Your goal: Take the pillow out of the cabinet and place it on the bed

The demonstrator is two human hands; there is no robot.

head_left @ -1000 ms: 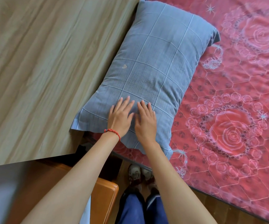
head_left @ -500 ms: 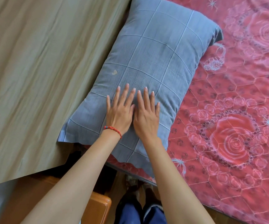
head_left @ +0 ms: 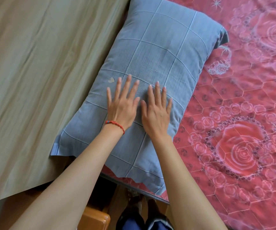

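The pillow (head_left: 152, 67), blue-grey with a pale grid of lines, lies flat on the bed (head_left: 243, 100), along its left side where the red rose-patterned cover meets a pale wood-grain panel (head_left: 34, 80). Its long axis runs from lower left to upper right in the head view; the near left corner laps onto the panel, and the near end reaches the edge of the bed, with a corner hanging slightly past it. A small pale heart mark (head_left: 111, 80) sits on the fabric just left of the left hand's fingertips. Both hands lie palm down on the lower middle of the pillow, side by side, with the thumbs close together but apart. The left hand (head_left: 122, 107) has its fingers (head_left: 128, 85) spread and laid flat on the cloth, grasping nothing; a red bracelet (head_left: 114, 124) circles that wrist. The right hand (head_left: 156, 113) likewise rests with fingers (head_left: 157, 92) straight, slightly fanned and released, pressing on the surface rather than gripping it. Both forearms are bare and reach in from the bottom of the view. Below them, past the bed edge, are an orange-brown wooden corner (head_left: 95, 219), dark blue trouser legs (head_left: 134, 224) and shoes (head_left: 137, 208) on a wooden floor.
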